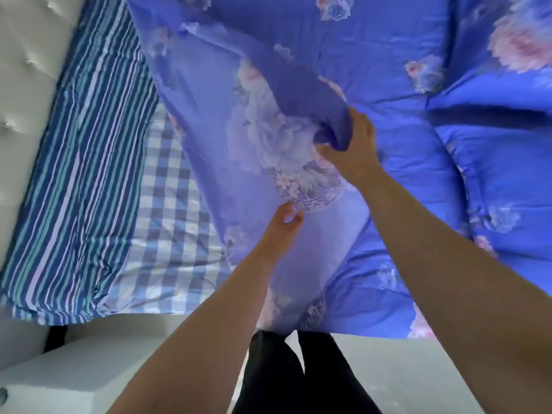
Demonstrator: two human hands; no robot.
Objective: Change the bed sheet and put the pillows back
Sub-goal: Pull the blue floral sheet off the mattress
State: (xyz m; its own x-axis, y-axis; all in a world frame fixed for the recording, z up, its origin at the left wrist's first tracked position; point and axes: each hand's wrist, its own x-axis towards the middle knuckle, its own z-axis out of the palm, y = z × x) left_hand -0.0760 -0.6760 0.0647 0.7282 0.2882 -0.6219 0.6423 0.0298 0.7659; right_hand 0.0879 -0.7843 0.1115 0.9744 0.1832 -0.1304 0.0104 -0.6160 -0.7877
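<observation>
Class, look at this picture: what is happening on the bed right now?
A person stands at the bedside. The right hand grips a raised fold of the blue floral sheet, while the left hand touches it lower down. A checked sheet and a striped pillow lie uncovered by the headboard.

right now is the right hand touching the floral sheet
Touching: the head view shows the right hand gripping a bunched fold of the floral sheet.

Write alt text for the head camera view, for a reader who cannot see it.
A person's right hand grips a bunched fold of a blue floral sheet spread over a bed, while the left hand touches it nearer the edge. Left of it lie a checked sheet and a striped pillow beside a white tufted headboard.
</observation>
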